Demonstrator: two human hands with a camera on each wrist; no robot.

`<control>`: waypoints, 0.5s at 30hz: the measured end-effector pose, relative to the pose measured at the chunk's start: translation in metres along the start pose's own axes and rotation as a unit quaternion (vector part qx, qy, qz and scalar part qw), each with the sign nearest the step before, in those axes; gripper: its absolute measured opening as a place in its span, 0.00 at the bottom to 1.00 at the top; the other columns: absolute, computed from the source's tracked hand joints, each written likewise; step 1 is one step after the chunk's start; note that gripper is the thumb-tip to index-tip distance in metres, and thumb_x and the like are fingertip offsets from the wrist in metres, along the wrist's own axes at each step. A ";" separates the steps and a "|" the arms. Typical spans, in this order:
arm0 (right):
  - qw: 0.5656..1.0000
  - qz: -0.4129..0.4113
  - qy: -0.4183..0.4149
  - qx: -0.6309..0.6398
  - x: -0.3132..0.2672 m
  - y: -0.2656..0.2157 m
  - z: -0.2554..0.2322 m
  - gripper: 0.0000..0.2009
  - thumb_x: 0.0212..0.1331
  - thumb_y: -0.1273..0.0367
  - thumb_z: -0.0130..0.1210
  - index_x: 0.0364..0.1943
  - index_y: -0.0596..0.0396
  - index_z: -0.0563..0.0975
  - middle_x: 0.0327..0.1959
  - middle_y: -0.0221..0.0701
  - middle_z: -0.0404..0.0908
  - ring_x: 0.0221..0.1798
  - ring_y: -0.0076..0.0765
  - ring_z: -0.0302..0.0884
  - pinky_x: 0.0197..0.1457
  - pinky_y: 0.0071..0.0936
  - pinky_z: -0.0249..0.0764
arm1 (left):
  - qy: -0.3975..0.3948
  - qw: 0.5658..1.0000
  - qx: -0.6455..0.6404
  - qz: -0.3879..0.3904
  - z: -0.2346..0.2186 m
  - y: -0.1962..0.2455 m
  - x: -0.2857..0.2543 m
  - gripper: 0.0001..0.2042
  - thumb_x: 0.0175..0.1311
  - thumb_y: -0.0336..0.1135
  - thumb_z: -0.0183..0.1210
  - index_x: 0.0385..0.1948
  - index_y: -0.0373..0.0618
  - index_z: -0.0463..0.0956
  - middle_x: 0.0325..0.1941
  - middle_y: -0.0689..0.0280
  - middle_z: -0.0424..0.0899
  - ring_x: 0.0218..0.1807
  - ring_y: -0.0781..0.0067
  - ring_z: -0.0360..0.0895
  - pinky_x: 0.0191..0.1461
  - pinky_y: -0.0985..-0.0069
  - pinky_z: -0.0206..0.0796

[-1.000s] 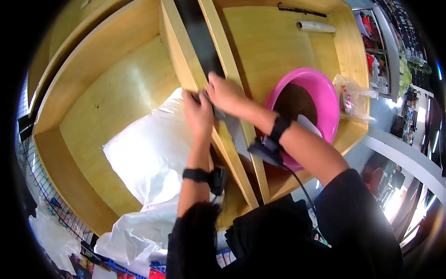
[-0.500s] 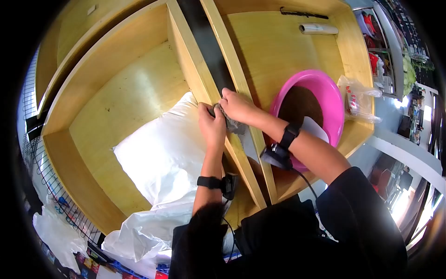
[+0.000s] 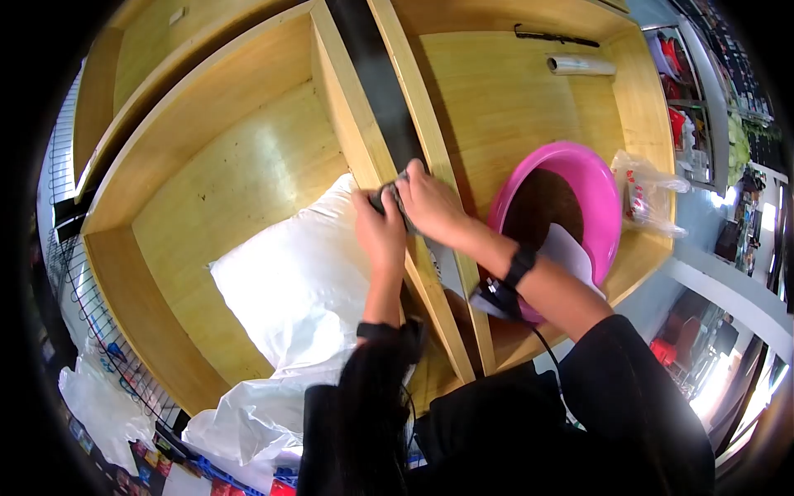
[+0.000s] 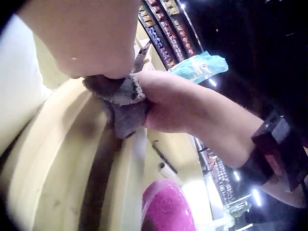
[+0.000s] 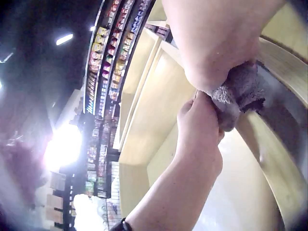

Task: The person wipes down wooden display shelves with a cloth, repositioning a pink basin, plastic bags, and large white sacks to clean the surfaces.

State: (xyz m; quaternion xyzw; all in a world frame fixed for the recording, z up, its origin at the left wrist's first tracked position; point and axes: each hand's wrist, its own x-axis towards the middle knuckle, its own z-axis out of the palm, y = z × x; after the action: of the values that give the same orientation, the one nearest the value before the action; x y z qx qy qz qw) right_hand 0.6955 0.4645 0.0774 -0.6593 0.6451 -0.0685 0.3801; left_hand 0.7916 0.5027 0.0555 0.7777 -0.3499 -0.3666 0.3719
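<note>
Your left hand (image 3: 379,227) and right hand (image 3: 430,207) both clench the grey cloth (image 3: 389,197), bunching it against the wooden divider (image 3: 364,140); pink basin (image 3: 600,194) sits at 3 o'clock.

Wooden shelf (image 3: 496,107): pink basin (image 3: 600,194), white bag (image 3: 289,281), roll (image 3: 583,65)

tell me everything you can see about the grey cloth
The grey cloth is small, fuzzy and towel-like, bunched into a crumpled wad with a frayed paler edge. Both hands grip it together: the left hand and the right hand pinch it between them. It sits at the top edge of the wooden divider, with part of it hanging down toward the dark gap beside it.
</note>
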 end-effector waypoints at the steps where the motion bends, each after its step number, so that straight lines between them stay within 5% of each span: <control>1: 0.999 -0.040 0.036 0.010 -0.008 0.002 0.003 0.17 0.58 0.64 0.45 0.48 0.57 0.63 0.43 0.51 0.72 0.43 0.57 0.72 0.42 0.47 0.69 | -0.001 1.000 -0.020 -0.010 -0.002 -0.005 -0.004 0.09 0.62 0.36 0.49 0.35 0.40 0.65 0.30 0.52 0.76 0.34 0.54 0.75 0.38 0.65 0.64; 4: 0.999 0.014 -0.041 0.006 -0.020 -0.016 -0.012 0.19 0.57 0.64 0.46 0.52 0.56 0.62 0.52 0.49 0.66 0.49 0.54 0.69 0.46 0.44 0.69 | -0.019 0.996 -0.079 0.025 -0.009 -0.021 -0.005 0.10 0.63 0.33 0.48 0.41 0.38 0.67 0.34 0.52 0.76 0.37 0.57 0.75 0.40 0.68 0.65; 8: 1.000 0.000 -0.001 -0.018 -0.002 -0.006 -0.004 0.16 0.59 0.62 0.45 0.46 0.58 0.63 0.39 0.50 0.75 0.40 0.55 0.75 0.41 0.47 0.71 | -0.120 0.977 -0.171 -0.051 -0.015 -0.018 -0.007 0.13 0.60 0.31 0.52 0.44 0.37 0.68 0.34 0.55 0.77 0.38 0.68 0.74 0.42 0.73 0.66; 12: 1.000 0.024 0.009 0.003 0.016 -0.013 0.003 0.13 0.59 0.64 0.46 0.41 0.58 0.64 0.32 0.52 0.76 0.38 0.60 0.73 0.39 0.49 0.69 | -0.084 0.981 -0.154 -0.078 -0.013 0.000 0.011 0.10 0.57 0.31 0.54 0.37 0.36 0.69 0.31 0.58 0.76 0.35 0.71 0.73 0.41 0.75 0.66; 15: 0.993 -0.015 0.093 0.066 0.057 -0.021 0.003 0.13 0.59 0.63 0.45 0.41 0.58 0.63 0.32 0.53 0.76 0.38 0.63 0.72 0.39 0.50 0.68 | -0.034 0.988 -0.151 -0.010 0.002 -0.002 0.055 0.10 0.56 0.32 0.56 0.33 0.36 0.69 0.28 0.59 0.75 0.31 0.72 0.70 0.38 0.75 0.65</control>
State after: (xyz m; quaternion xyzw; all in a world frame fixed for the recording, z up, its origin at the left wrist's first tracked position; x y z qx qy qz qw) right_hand 0.7235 0.4120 0.0651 -0.6332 0.6616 -0.1779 0.3601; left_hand 0.8167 0.4580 0.0357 0.7033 -0.2952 -0.4450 0.4693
